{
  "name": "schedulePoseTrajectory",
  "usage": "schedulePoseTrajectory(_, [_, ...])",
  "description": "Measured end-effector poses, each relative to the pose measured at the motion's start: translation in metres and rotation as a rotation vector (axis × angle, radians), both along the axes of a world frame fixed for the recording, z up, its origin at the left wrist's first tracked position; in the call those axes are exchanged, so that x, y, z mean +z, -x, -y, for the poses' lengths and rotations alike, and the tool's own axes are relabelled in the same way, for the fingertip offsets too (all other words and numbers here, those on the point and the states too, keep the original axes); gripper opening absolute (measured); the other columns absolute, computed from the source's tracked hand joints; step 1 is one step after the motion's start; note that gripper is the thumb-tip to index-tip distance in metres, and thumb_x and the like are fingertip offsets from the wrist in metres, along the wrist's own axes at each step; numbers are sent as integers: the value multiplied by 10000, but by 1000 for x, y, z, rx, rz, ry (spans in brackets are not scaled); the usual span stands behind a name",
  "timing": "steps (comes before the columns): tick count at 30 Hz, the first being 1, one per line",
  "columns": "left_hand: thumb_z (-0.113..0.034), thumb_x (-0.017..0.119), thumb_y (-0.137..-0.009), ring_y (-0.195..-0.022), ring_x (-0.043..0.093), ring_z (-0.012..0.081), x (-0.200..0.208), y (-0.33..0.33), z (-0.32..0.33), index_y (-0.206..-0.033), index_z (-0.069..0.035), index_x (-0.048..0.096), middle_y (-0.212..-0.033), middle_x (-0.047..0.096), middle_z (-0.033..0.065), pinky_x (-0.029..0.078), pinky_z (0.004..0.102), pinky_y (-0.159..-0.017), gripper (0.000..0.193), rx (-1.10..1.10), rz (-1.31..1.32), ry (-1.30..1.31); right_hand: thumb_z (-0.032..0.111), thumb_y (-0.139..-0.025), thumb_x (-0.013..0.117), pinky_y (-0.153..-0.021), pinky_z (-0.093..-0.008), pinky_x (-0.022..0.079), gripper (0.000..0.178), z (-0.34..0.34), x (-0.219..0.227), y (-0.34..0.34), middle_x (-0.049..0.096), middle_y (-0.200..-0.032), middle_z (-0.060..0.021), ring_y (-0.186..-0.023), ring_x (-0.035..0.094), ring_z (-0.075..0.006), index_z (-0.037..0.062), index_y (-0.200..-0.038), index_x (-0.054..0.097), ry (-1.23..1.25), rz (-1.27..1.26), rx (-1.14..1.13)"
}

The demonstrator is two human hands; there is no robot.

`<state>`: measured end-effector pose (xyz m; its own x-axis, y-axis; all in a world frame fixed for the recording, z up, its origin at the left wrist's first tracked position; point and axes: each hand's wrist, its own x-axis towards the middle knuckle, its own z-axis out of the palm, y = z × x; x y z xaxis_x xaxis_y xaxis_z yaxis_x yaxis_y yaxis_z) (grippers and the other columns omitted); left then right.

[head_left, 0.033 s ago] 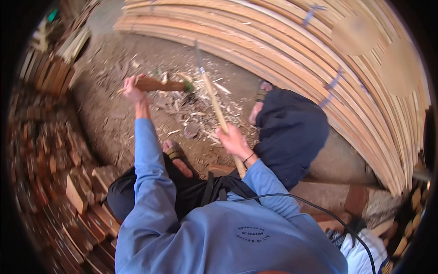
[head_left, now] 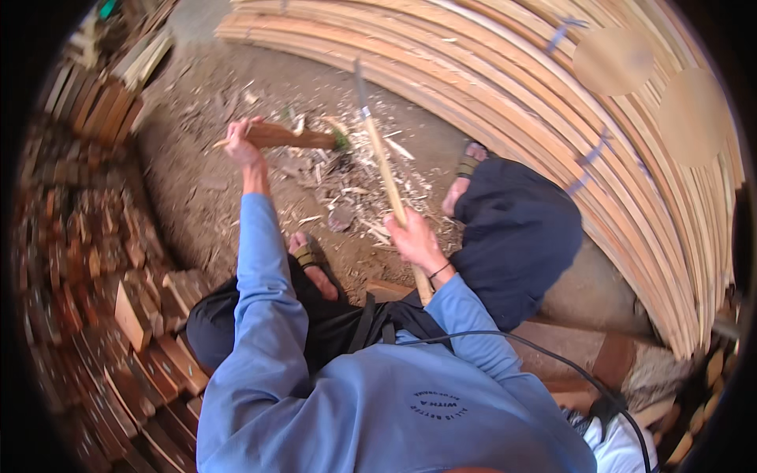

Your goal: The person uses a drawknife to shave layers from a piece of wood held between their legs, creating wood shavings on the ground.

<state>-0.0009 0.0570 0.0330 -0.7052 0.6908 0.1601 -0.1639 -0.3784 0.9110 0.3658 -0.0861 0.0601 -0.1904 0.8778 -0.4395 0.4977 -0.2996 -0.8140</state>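
Note:
My left hand (head_left: 245,144) is closed round the near-left end of a piece of wood (head_left: 296,137), which it holds out over the ground to the right. A thin pale end sticks out on the other side of the fist. My right hand (head_left: 416,239) grips a long-handled knife by its pale wooden handle (head_left: 384,169). Its narrow grey blade (head_left: 360,85) points up and away, slightly right of the wood and apart from it. The handle's lower end reaches back to my waist. Wood shavings (head_left: 367,181) lie scattered under and around the wood.
Long planks (head_left: 473,71) are stacked in tied bundles along the far and right side. Cut wood blocks (head_left: 95,260) are piled at the left. My sandalled feet (head_left: 314,272) stand either side of the shavings. A black cable (head_left: 544,355) crosses my shirt.
The whole view has shifted slightly, so everything sits a little further right. Both hands keep the same holds on the wood and the knife.

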Motion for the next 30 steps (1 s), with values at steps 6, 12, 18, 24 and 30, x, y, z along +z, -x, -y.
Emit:
schedulePoseTrajectory(6, [-128, 549, -830, -810, 656, 275, -20, 45, 46, -792, -47, 589, -814, 668, 125, 496, 382, -827, 98, 122, 253, -38, 340, -936, 553, -706, -493, 504, 364, 0, 11, 26, 642, -758, -250, -767, 652, -435, -20, -975, 589, -28, 70, 225])
schedulePoseTrajectory(12, [-106, 527, -828, -795, 658, 281, -24, 46, 55, -797, -48, 584, -788, 630, 97, 525, 384, -764, 87, 262, 384, -21, 279, -1004, 466, -656, -549, 464, 308, 8, 13, 44, 607, -730, -290, -742, 607, -489, -22, -976, 524, -150, 13, 377])
schedulePoseTrajectory(18, [-137, 533, -841, -792, 648, 267, -26, 40, 26, -858, -17, 617, -813, 633, 105, 535, 382, -765, 147, 274, 235, -19, 301, -1024, 426, -661, -552, 461, 360, 11, 5, 61, 604, -752, -297, -748, 601, -499, -40, -964, 524, -159, 102, 387])
schedulePoseTrajectory(24, [-108, 568, -869, -814, 627, 198, -15, 36, -15, -837, 27, 710, -855, 669, 95, 493, 331, -762, 198, 241, -251, 139, 240, -1014, 450, -599, -539, 468, 279, -17, 29, 56, 586, -631, -248, -647, 611, -454, -14, -911, 501, -210, -18, 241])
schedulePoseTrajectory(30, [-121, 570, -860, -902, 634, 199, 10, 8, -65, -912, 69, 717, -946, 711, 133, 457, 306, -858, 245, 109, -392, 149, 266, -1022, 429, -662, -542, 452, 353, -8, -5, 55, 599, -724, -264, -727, 602, -464, -28, -866, 548, -116, 111, 255])
